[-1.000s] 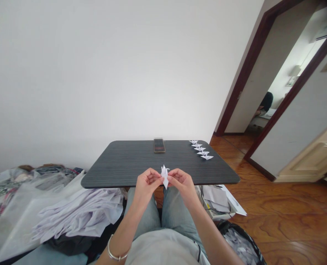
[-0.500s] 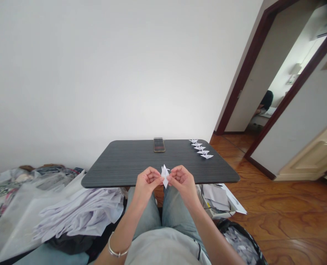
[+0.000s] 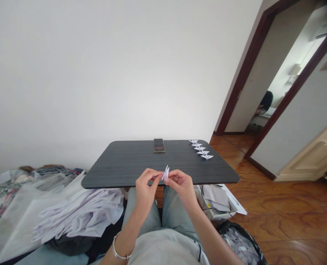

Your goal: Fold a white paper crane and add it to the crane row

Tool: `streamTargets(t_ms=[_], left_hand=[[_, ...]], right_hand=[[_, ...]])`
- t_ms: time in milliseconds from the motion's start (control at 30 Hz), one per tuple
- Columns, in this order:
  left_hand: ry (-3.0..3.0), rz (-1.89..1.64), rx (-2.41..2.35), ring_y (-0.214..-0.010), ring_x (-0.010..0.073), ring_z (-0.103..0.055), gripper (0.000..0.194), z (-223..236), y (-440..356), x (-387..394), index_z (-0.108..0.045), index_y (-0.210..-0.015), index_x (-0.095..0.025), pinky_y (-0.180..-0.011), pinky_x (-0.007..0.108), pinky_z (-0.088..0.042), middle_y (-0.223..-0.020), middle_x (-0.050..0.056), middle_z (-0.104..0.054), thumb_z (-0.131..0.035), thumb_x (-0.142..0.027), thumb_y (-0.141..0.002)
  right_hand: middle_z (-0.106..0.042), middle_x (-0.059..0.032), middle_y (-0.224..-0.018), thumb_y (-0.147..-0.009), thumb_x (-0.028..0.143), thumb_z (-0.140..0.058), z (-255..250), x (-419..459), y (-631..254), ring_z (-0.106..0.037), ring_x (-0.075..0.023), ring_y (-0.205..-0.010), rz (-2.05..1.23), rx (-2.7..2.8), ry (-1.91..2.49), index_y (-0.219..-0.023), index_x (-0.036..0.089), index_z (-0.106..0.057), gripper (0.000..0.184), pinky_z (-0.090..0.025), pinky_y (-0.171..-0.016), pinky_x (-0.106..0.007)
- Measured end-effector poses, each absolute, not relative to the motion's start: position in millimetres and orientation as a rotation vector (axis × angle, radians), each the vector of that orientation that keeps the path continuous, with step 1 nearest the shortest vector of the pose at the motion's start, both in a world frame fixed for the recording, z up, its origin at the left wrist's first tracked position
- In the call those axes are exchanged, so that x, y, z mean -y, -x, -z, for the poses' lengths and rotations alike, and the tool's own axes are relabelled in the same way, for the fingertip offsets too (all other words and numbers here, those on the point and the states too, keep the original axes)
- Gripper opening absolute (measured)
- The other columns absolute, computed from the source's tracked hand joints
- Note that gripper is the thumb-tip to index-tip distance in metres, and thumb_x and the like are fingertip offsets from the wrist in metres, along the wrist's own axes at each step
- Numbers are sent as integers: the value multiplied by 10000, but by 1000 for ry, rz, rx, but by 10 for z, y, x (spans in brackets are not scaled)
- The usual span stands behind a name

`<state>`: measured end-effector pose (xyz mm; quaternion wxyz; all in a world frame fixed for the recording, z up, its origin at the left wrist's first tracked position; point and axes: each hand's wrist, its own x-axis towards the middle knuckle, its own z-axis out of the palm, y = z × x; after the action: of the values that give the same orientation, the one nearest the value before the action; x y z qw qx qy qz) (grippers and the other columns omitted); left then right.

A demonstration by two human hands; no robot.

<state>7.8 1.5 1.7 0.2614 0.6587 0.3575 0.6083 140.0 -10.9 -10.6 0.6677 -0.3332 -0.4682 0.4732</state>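
Note:
Between my two hands, over the near edge of the dark table [image 3: 130, 158], is a small white folded paper crane [image 3: 166, 172] with its points upward. My left hand [image 3: 147, 184] pinches its left side between thumb and fingertips. From the right, my right hand [image 3: 182, 183] pinches it the same way. Fingertips cover the lower part of the folds. Several finished white paper cranes [image 3: 200, 148] stand in a slanting row along the table's right side.
A phone [image 3: 159, 145] leans at the table's back edge by the wall. Left of the table lie white cloth [image 3: 80, 213] and other fabrics. At right are a box of papers [image 3: 215, 198] and a black bag of scraps [image 3: 242, 243]. Through the doorway a person [image 3: 266, 102] is partly visible.
The paper crane has turned from a broad, flat view to a narrower, edge-on one with points up. Both hands have shifted slightly and still pinch it.

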Motion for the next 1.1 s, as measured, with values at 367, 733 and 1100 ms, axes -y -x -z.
streamTargets(t_ms=[367, 733, 1100], left_hand=[[-1654, -1474, -864, -753, 161, -640, 126, -12, -53, 4, -733, -825, -172, -694, 241, -513, -808, 52, -695, -675, -256, -751], [-1415, -1409, -785, -703, 143, -639, 177, 15, -103, -8, -691, -820, -141, -665, 236, -521, -783, 54, -703, -715, -269, -700], [-1239, -1405, -758, -634, 108, -613, 197, -46, -107, 0, -628, -754, -141, -600, 208, -513, -703, 10, -671, -739, -280, -670]], right_hand=[[-663, -6, -670, -693, 325, -732, 55, 116, -1409, -565, -104, -567, -1019, 1121, 780, -717, 177, -681, 158, -478, -516, -207], [-579, 8, -697, -695, 247, -723, 107, 67, -1437, -535, -127, -653, -763, 1186, 857, -708, 188, -597, 141, -412, -559, -222], [-605, 4, -663, -647, 359, -779, 93, 85, -1403, -556, -111, -572, -1007, 1107, 782, -729, 179, -617, 256, -451, -446, -182]])
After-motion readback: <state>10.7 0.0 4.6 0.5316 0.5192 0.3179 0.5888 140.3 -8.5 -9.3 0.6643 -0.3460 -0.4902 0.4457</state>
